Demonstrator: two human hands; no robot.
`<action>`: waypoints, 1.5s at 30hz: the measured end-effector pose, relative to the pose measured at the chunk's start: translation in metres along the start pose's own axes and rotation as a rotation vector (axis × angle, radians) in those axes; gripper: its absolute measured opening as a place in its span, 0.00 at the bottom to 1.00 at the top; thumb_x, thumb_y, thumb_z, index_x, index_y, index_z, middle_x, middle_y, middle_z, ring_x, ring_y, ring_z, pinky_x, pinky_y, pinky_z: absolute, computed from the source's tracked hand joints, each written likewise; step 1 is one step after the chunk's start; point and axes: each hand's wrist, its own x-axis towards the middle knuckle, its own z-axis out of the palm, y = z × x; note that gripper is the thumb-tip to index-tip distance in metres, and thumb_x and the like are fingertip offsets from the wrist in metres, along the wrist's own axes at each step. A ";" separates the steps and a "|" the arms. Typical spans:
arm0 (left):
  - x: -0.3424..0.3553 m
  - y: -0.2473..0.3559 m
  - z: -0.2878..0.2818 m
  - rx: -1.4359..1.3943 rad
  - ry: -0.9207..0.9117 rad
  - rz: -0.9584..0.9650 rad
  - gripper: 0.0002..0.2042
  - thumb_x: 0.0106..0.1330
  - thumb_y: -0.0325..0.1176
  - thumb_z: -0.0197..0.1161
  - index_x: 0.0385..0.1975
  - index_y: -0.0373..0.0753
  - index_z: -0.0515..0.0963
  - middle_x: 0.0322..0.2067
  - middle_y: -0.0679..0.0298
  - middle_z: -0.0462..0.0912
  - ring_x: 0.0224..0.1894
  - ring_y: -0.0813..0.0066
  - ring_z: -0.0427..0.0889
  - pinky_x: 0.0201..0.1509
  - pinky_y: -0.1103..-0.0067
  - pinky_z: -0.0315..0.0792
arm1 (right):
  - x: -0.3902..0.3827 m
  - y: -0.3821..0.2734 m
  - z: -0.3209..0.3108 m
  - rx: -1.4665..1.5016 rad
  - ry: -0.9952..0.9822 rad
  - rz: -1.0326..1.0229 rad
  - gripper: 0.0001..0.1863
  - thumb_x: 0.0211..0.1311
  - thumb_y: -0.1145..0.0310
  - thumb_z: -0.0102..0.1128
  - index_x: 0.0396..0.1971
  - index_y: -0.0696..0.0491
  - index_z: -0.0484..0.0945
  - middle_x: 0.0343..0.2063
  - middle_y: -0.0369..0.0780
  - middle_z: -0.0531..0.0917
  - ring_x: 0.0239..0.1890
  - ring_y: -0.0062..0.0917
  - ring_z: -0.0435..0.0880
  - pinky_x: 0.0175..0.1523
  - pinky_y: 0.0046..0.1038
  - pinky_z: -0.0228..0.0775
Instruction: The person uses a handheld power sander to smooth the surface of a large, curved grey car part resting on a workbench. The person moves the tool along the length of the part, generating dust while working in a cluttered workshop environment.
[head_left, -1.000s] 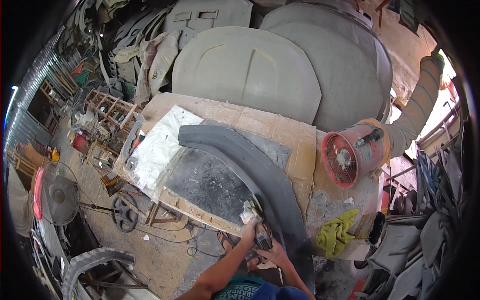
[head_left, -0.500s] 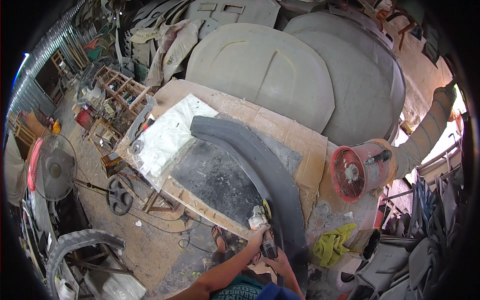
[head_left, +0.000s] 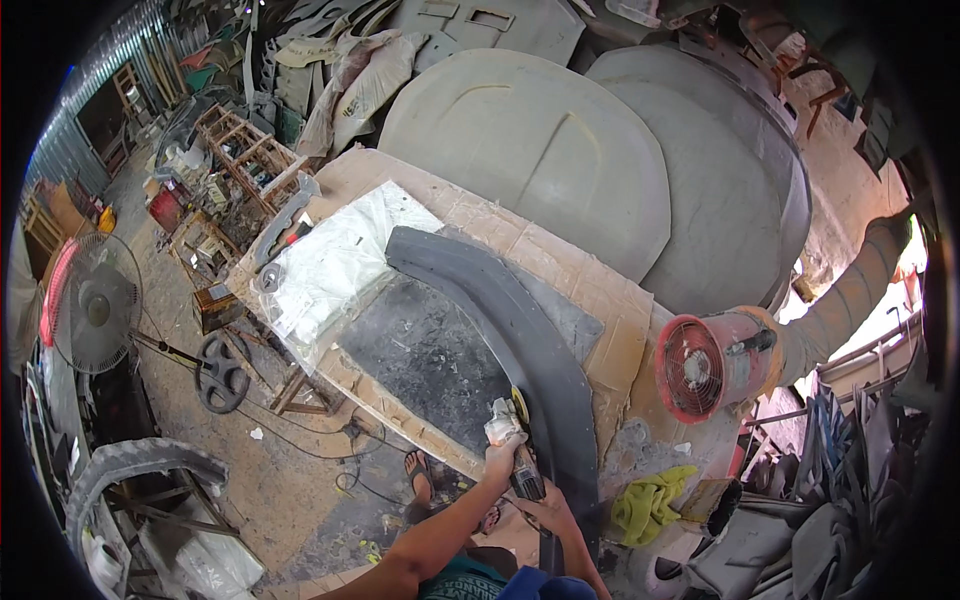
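A long curved dark grey panel [head_left: 545, 345], like a fender flare, lies over the worktable. Against its inner edge, near the lower part of the curve, sits the disc of an angle grinder [head_left: 523, 472]. My left hand [head_left: 503, 458] is wrapped round the grinder close to its pale, dusty head. Behind it, my right hand [head_left: 549, 509] grips the rear of the dark body, its fingers partly hidden. Whether the disc is spinning cannot be made out.
Brown cardboard [head_left: 500, 225] and a white plastic sheet [head_left: 345, 255] cover parts of the table. At right stand a red blower [head_left: 690, 368] with a duct and a yellow-green cloth [head_left: 650, 505]. Large grey panels [head_left: 530, 160] lean behind; a fan [head_left: 97, 305] is at left.
The view has shifted slightly. Both hands and the grinder have moved a little away from me along the panel's inner edge. The grip is unchanged.
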 end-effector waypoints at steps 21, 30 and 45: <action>-0.050 0.013 -0.068 0.012 -0.141 0.064 0.13 0.63 0.36 0.68 0.42 0.40 0.75 0.28 0.60 0.80 0.26 0.66 0.83 0.30 0.70 0.80 | -0.036 0.022 0.073 -0.472 0.135 -0.219 0.42 0.45 0.58 0.77 0.60 0.59 0.68 0.46 0.57 0.82 0.51 0.54 0.81 0.55 0.44 0.73; -0.012 -0.007 -0.058 0.073 -0.333 -0.249 0.16 0.63 0.43 0.65 0.44 0.42 0.72 0.30 0.58 0.82 0.28 0.65 0.85 0.33 0.69 0.83 | -0.045 -0.001 0.081 -0.542 0.321 -0.060 0.41 0.46 0.58 0.76 0.56 0.63 0.67 0.45 0.59 0.81 0.49 0.53 0.82 0.54 0.45 0.74; 0.003 -0.008 -0.077 0.143 -0.338 -0.454 0.18 0.65 0.45 0.62 0.45 0.37 0.74 0.31 0.56 0.82 0.29 0.64 0.85 0.36 0.68 0.84 | -0.039 -0.014 0.101 -0.538 0.294 0.075 0.41 0.51 0.54 0.77 0.54 0.68 0.66 0.46 0.56 0.83 0.50 0.47 0.84 0.55 0.39 0.76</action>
